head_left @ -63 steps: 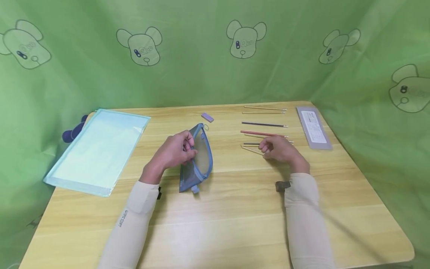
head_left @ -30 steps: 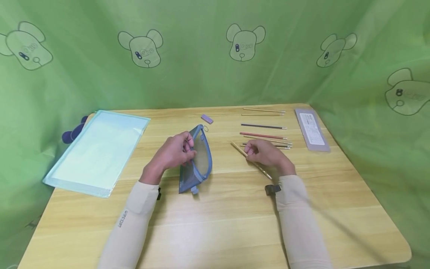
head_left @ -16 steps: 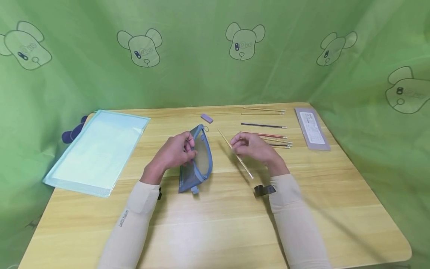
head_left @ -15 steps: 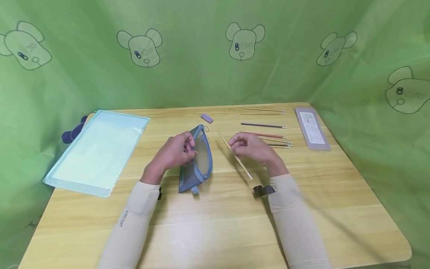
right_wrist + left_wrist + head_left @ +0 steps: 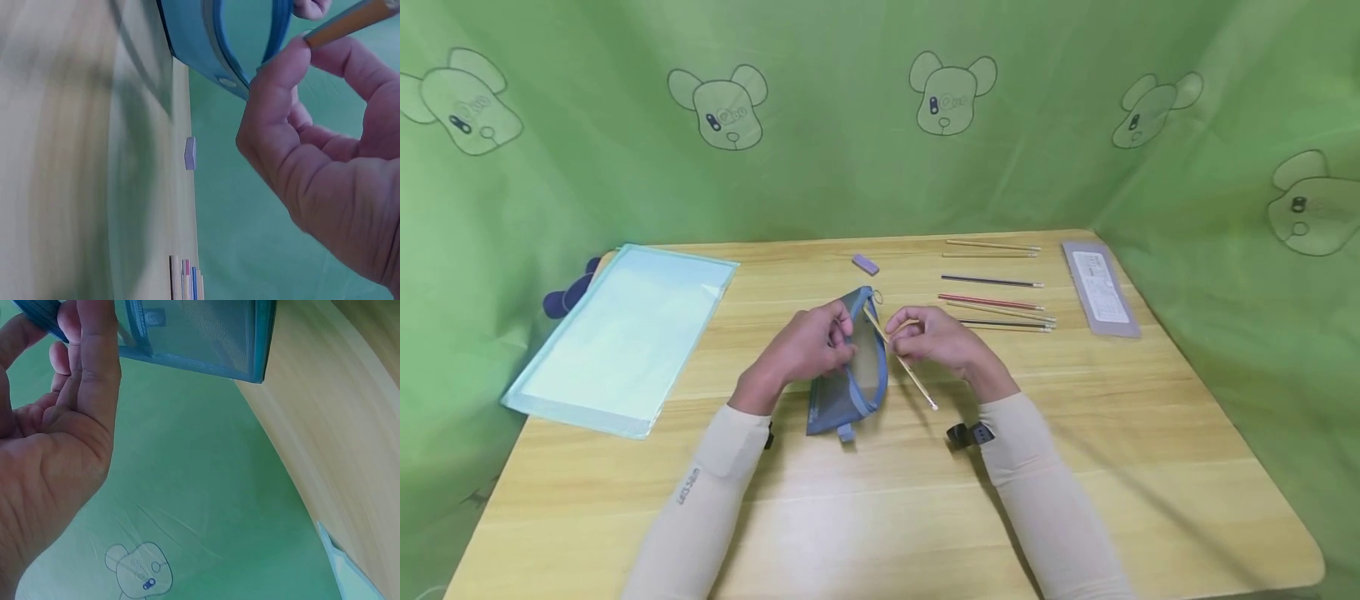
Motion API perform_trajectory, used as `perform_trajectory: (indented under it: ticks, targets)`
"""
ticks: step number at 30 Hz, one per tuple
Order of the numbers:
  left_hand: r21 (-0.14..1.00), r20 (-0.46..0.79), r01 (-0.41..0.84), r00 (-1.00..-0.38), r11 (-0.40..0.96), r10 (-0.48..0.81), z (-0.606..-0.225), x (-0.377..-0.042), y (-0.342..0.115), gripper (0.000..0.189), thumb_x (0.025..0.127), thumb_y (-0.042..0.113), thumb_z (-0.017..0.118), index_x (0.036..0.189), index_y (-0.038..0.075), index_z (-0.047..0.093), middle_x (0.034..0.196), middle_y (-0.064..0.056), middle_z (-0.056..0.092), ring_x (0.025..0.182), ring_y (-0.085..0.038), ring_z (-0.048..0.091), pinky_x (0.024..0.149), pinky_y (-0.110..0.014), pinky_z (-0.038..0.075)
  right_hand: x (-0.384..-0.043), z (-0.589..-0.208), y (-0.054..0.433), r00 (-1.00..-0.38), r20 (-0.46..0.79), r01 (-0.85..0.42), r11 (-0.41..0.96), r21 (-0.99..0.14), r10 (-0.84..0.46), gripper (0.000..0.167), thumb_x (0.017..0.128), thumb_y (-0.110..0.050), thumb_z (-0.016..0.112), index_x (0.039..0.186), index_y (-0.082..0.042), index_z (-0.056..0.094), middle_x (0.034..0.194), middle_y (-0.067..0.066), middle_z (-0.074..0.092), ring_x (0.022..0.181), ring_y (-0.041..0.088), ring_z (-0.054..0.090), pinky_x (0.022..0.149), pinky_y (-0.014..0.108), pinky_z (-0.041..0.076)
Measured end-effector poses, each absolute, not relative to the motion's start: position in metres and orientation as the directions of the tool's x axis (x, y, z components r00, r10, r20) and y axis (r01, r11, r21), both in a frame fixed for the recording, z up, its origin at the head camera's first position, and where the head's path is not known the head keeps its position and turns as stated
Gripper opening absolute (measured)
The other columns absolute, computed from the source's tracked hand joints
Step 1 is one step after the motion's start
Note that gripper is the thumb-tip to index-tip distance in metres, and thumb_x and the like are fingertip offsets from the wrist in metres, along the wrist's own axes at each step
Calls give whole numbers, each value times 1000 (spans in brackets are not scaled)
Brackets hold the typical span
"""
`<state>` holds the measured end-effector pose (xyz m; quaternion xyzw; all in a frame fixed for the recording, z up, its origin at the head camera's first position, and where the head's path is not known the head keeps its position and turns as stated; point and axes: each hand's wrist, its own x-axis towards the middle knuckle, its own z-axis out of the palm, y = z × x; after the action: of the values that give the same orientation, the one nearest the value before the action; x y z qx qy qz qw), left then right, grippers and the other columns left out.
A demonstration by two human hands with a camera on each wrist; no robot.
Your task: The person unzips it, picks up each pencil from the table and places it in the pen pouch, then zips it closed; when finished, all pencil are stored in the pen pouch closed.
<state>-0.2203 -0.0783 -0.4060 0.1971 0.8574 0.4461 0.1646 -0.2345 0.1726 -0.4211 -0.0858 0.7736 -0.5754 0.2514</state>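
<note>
Your right grip (image 5: pixel 931 339) pinches a pencil (image 5: pixel 917 383) near mid-length, likely light and stiff, its far end at the open pouch (image 5: pixel 833 402); your left grip (image 5: pixel 811 343) pinches that soft-looking pouch's rim, sensibly.

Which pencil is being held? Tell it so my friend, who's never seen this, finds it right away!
On the wood-coloured table, find the blue pouch, then the right hand just beside it. The pencil pinched there is yellowish with a pale end. It slants in the air, while the other pencils lie flat on the table.
</note>
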Motion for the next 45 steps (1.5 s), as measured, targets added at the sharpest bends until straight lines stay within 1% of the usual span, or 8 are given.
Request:
perform_trajectory:
  ticks: [8, 14, 20, 27, 32, 36, 41, 45]
  targets:
    - [825, -88, 241, -839, 511, 537, -404, -215, -68, 24, 95, 1, 75, 113, 1, 59, 91, -10, 67, 67, -18, 67, 61, -29, 63, -234, -426, 157, -895, -322, 219, 325, -920, -308, 39, 90, 4, 63, 128, 5, 55, 87, 5, 69, 73, 12, 65, 73, 25, 63]
    - [841, -79, 241, -830, 484, 552, -403, -211, -64, 22, 95, 0, 75, 109, 3, 59, 89, -9, 65, 68, -18, 68, 61, -29, 64, -231, -429, 142, -927, -272, 165, 373, -913, -258, 26, 92, 3, 66, 117, 4, 62, 89, 7, 72, 74, 12, 68, 72, 25, 64]
    - [884, -75, 205, -826, 421, 559, -407, -213, -63, 19, 97, -3, 73, 107, 1, 58, 86, -10, 65, 70, -21, 74, 64, -36, 68, -228, -434, 131, -956, -212, 91, 485, -870, -202, 16, 95, -6, 75, 109, -1, 69, 94, 9, 73, 79, 15, 69, 74, 24, 63]
    - [901, -74, 158, -862, 405, 502, -410, -220, -70, 18, 98, -3, 72, 107, 2, 56, 93, -14, 63, 74, -23, 77, 68, -40, 69, -225, -428, 126, -953, -208, 89, 456, -886, -218, 13, 97, -1, 75, 108, -1, 67, 98, 10, 67, 88, 19, 70, 82, 28, 67]
    - [905, -72, 137, -883, 403, 463, -405, -221, -75, 18, 98, -3, 71, 106, 2, 56, 95, -15, 64, 78, -28, 79, 70, -43, 70, -219, -413, 135, -945, -195, -27, 658, -753, -262, 11, 94, -7, 76, 102, -8, 69, 94, 6, 68, 84, 18, 63, 73, 26, 55]
    - [906, -70, 128, -895, 404, 441, -399, -219, -77, 18, 98, -3, 71, 103, 3, 56, 94, -15, 64, 77, -28, 78, 72, -46, 70, -214, -404, 137, -927, -251, -54, 760, -648, -279, 11, 92, -4, 74, 98, -10, 68, 90, 5, 67, 79, 18, 61, 68, 27, 52]
    - [904, -68, 135, -893, 407, 446, -399, -218, -76, 18, 98, -3, 72, 103, 4, 56, 93, -13, 63, 75, -24, 77, 70, -42, 69, -210, -403, 131, -901, -316, -81, 831, -551, -297, 12, 92, -9, 79, 97, -11, 68, 91, 4, 69, 81, 19, 63, 70, 27, 53]
    - [900, -72, 145, -881, 412, 468, -402, -218, -74, 19, 96, -4, 73, 101, 4, 56, 90, -12, 63, 72, -23, 75, 70, -42, 69, -208, -405, 130, -916, -302, -49, 822, -568, -263, 11, 91, -9, 79, 92, -10, 68, 87, 5, 71, 77, 19, 65, 67, 27, 55]
